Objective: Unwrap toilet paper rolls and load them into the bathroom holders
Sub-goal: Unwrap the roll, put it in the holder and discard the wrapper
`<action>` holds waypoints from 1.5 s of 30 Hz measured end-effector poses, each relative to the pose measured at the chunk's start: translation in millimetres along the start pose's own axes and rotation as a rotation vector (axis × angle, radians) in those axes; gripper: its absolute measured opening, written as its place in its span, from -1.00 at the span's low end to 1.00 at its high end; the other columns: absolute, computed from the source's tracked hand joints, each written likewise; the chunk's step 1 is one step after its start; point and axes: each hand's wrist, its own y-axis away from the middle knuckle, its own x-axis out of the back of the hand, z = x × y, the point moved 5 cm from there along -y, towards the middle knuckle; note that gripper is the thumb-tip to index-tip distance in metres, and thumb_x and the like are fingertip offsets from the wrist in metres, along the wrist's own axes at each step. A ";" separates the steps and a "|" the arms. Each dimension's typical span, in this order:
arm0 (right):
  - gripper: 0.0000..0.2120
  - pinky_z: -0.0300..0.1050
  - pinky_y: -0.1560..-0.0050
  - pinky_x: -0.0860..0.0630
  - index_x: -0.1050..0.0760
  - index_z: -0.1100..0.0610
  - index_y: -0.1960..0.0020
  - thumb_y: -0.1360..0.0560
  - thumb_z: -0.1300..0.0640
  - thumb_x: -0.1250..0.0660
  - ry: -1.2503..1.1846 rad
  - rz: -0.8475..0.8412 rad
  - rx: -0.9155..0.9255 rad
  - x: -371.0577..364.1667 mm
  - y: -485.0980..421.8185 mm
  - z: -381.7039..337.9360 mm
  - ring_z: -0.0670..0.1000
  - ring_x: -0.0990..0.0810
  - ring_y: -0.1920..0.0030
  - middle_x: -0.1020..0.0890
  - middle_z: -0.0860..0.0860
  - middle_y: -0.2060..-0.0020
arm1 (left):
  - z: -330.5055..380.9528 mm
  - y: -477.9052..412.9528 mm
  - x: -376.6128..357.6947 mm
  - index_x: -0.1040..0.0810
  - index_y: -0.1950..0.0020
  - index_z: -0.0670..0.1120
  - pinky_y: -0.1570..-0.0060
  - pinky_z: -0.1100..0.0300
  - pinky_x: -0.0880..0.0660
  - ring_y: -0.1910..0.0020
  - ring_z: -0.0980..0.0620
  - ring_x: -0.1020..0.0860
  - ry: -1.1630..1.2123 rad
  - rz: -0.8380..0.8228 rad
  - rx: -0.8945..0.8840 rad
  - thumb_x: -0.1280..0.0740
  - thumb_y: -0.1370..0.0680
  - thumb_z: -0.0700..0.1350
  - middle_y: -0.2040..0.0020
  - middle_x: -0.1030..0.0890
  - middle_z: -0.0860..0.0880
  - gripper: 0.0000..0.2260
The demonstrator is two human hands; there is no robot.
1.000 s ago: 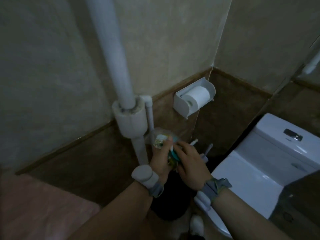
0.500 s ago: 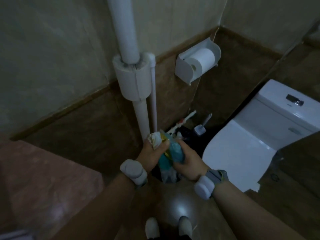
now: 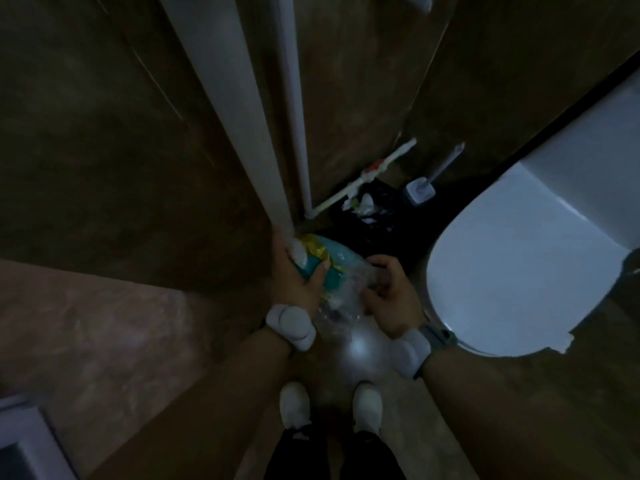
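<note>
Wrapper (image 3: pixel 337 259) is clutched by left hand (image 3: pixel 298 284) and right hand (image 3: pixel 394 301) between pipe (image 3: pixel 235 116) and toilet (image 3: pixel 519 271).

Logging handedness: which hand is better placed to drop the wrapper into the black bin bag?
Probably left: the left hand grips most of the wrapper, beside the bin bag; the right hand only pinches loose film.

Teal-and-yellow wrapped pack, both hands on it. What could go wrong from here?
1. The left hand grips the teal-and-yellow wrapped pack while the right hand pinches its loose clear plastic wrap; a sudden tear could drop the contents onto the brown floor.
2. The open black bin bag sits just beyond; a dropped roll may land there.
</note>
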 end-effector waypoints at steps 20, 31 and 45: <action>-0.26 0.15 -0.43 -0.17 0.09 -0.05 -0.52 -0.50 -0.06 -0.26 0.728 -0.122 0.027 -84.4 -118.2 164.4 0.23 -0.06 -0.50 -0.03 0.15 -0.53 | -168.7 -89.4 -93.0 0.07 -0.55 0.03 -0.48 -0.02 -0.06 -0.53 -0.24 0.00 -0.554 -0.298 0.064 -0.32 -0.52 0.09 -0.56 0.08 -0.23 -0.25; -0.42 0.08 -0.45 -0.16 -0.13 0.01 -0.49 -0.52 -0.03 -0.23 0.732 -0.150 0.190 -25.5 -49.0 4.5 0.18 -0.12 -0.49 -0.23 0.11 -0.48 | -12.8 -33.7 -15.1 -0.14 -0.53 -0.07 -0.40 0.00 -0.31 -0.42 -0.14 -0.34 -0.418 -0.318 -0.071 -0.29 -0.55 -0.02 -0.47 -0.34 -0.11 -0.40; -0.54 -0.07 -0.23 -0.38 -0.31 0.08 -0.39 -0.54 -0.06 -0.22 0.542 -0.114 0.576 77.9 81.4 -315.3 0.13 -0.44 -0.26 -0.44 0.11 -0.30 | 267.4 79.2 174.6 -0.28 -0.46 0.00 -0.21 0.15 -0.42 -0.35 -0.05 -0.44 -0.434 -0.118 -0.232 -0.32 -0.52 0.07 -0.39 -0.44 -0.07 -0.46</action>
